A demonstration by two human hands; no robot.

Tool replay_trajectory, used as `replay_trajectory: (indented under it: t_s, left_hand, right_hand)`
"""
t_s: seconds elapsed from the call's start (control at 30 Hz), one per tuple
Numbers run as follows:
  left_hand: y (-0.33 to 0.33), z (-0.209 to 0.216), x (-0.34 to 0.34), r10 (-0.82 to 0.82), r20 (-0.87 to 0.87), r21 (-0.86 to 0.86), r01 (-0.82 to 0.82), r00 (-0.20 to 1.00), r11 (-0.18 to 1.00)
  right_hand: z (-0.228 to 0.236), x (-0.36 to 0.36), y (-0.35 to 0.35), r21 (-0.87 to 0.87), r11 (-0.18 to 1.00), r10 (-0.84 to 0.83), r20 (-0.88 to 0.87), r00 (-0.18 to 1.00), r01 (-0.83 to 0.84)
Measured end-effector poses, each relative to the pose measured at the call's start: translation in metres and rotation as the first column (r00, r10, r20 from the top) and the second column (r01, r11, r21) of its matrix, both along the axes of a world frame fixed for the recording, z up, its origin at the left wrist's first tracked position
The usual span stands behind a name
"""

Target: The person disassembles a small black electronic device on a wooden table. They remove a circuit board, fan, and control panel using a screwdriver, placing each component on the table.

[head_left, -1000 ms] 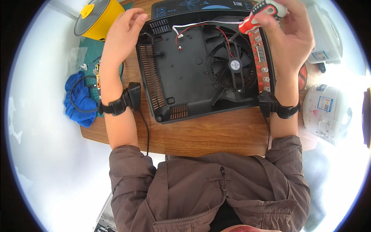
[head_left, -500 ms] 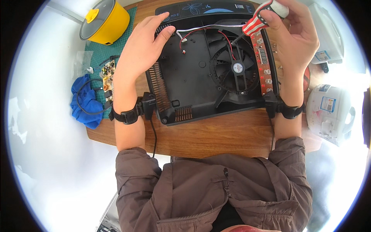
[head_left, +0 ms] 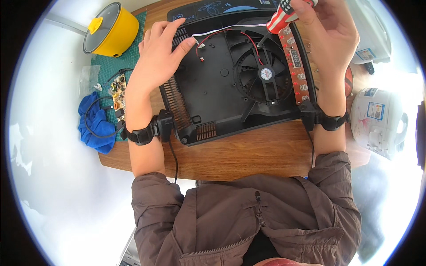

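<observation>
Head view: right hand (head_left: 333, 42) gripping screwdriver (head_left: 280, 20) at fan (head_left: 266, 74); left hand (head_left: 159, 60) open over housing (head_left: 208, 88).

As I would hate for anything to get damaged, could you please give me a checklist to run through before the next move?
1. Screwdriver held by its handle: ok, in the right hand.
2. Its tip seated at the fan mount: cannot tell, too small to judge.
3. Red wire well clear of the tip: not ok, it passes close by.
4. Small plug connected: not ok, it hangs loose over the casing.
5. Left hand bracing the casing: cannot tell, it is at the far left corner with fingers spread.
6. Circuit board outside the casing: ok, left of it.
</observation>
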State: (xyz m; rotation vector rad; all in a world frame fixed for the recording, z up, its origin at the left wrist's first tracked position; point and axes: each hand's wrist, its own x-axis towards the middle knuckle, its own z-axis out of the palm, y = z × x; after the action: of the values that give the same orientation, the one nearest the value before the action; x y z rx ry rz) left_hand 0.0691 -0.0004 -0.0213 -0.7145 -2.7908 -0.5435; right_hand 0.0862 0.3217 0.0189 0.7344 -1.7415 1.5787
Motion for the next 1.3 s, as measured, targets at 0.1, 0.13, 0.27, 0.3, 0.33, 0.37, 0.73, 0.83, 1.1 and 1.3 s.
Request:
replay_trajectory:
  t_s: [0.1,0.13,0.27,0.3,0.33,0.37,0.73,0.83,1.1,1.3]
  left_hand:
    - [0.002,-0.002,0.003,0.003,0.019,-0.044,-0.002,1.000,0.999]
    - [0.002,-0.002,0.003,0.001,0.018,-0.045,0.000,1.000,0.999]
    - [0.001,-0.001,0.005,0.008,0.008,-0.069,-0.007,1.000,0.998]
    - [0.001,-0.001,0.005,0.008,0.016,-0.067,-0.007,1.000,0.998]
    - [0.002,-0.002,0.005,0.009,0.024,-0.066,-0.007,1.000,0.998]
    - [0.003,-0.002,0.004,0.007,0.032,-0.065,-0.005,0.999,0.998]
    - [0.002,-0.003,0.006,0.006,0.038,-0.077,-0.003,0.999,0.997]
    - [0.002,-0.006,0.005,-0.007,-0.017,-0.104,0.006,1.000,0.995]
    - [0.003,-0.004,0.006,-0.001,-0.016,-0.109,-0.001,1.000,0.994]
    - [0.004,-0.003,0.005,-0.005,0.026,-0.084,0.008,1.000,0.996]
  right_hand:
    - [-0.002,-0.004,-0.009,0.015,1.000,0.010,-0.085,0.996,-0.009]
    - [0.001,-0.001,-0.005,0.062,0.998,0.020,-0.050,0.999,-0.017]
    - [0.015,0.010,0.004,0.253,0.967,-0.011,-0.011,1.000,0.013]
    - [0.017,0.010,0.005,0.275,0.961,-0.021,-0.011,1.000,0.023]
    - [0.017,0.011,0.009,0.248,0.969,-0.004,0.018,1.000,-0.001]
    - [0.018,0.013,0.006,0.184,0.983,0.004,0.041,0.999,-0.012]
    - [0.011,0.009,-0.015,0.250,0.951,-0.133,-0.192,0.972,0.180]
    - [0.004,0.006,-0.018,0.060,0.996,-0.068,-0.080,0.995,0.073]
    - [0.011,0.007,0.003,0.196,0.975,0.117,-0.036,0.992,-0.108]
    - [0.023,0.018,-0.039,-0.092,0.984,-0.147,0.055,0.988,0.151]
